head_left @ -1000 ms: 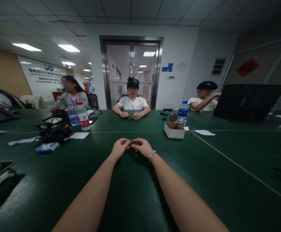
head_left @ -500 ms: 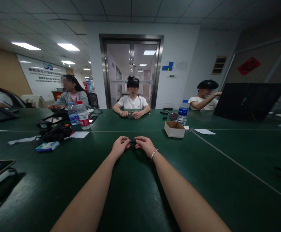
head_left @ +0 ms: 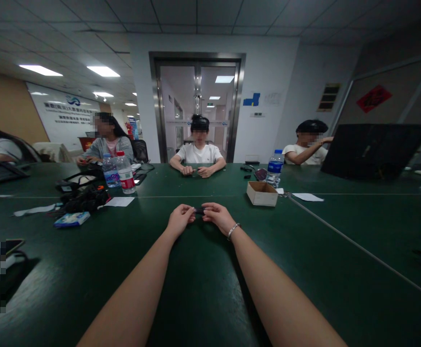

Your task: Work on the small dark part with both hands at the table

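Note:
Between my two hands is a small dark, elongated object (head_left: 199, 211), too small to name. My left hand (head_left: 180, 220) pinches its left end between thumb and fingertips. At the other end, my right hand (head_left: 219, 218) has its thumb and fingers closed on it; a silver bracelet (head_left: 233, 231) circles that wrist. The object is held roughly level, near the middle of the green table (head_left: 203, 270). Fingers cover both of its ends.
An open cardboard box (head_left: 262, 194) stands to the right, by a water bottle (head_left: 275, 168). On the left are two bottles, a blue-and-white packet (head_left: 72, 220) and black gear (head_left: 83, 198). Across the table sits a person (head_left: 198, 153); a large black screen (head_left: 373, 150) is at far right.
Both hands stay in nearly the same place, still holding the small dark object. The whole view has shifted very slightly.

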{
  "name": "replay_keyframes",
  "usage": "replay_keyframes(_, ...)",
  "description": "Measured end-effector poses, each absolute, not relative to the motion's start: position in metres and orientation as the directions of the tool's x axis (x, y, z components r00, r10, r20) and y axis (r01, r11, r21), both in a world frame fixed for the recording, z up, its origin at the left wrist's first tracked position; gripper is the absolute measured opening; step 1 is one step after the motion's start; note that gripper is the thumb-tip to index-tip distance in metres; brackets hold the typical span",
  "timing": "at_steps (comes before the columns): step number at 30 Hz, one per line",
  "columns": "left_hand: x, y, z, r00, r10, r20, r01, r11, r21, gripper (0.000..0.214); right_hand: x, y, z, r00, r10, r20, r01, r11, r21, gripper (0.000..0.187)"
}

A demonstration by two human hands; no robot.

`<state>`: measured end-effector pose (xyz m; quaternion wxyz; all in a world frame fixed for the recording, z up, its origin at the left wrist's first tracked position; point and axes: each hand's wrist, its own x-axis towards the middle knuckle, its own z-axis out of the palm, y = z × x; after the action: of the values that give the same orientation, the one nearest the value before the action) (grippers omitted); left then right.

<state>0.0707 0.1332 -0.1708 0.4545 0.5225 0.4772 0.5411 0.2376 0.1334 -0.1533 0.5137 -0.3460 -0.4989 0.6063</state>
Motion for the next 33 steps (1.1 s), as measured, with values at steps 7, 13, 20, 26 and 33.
replay_keyframes(7, 0.07, 0.133, -0.17, -0.04, 0.99, 0.137, 0.025, -0.136, 0.99, 0.028, 0.239, 0.133, -0.154, -0.247, 0.962, 0.117, -0.264, 0.049, -0.963, 0.025)
replay_keyframes(13, 0.069, 0.136, -0.173, -0.047, 0.99, 0.129, 0.037, -0.128, 0.991, 0.031, 0.24, 0.135, -0.155, -0.254, 0.958, 0.131, -0.269, 0.06, -0.961, 0.026)
replay_keyframes(20, 0.074, 0.127, -0.164, -0.035, 0.989, 0.141, -0.046, -0.142, 0.989, 0.023, 0.24, 0.138, -0.157, -0.265, 0.958, 0.11, -0.305, 0.025, -0.952, 0.022)
replay_keyframes(26, 0.072, 0.12, -0.16, 0.03, 0.967, 0.253, -0.043, -0.252, 0.967, 0.029, 0.239, 0.141, -0.159, -0.249, 0.964, 0.09, -0.342, -0.001, -0.94, 0.017)
replay_keyframes(33, 0.075, 0.124, -0.158, -0.072, 0.995, 0.072, -0.065, -0.076, 0.995, 0.038, 0.239, 0.139, -0.157, -0.254, 0.965, 0.065, -0.361, -0.032, -0.932, 0.012)
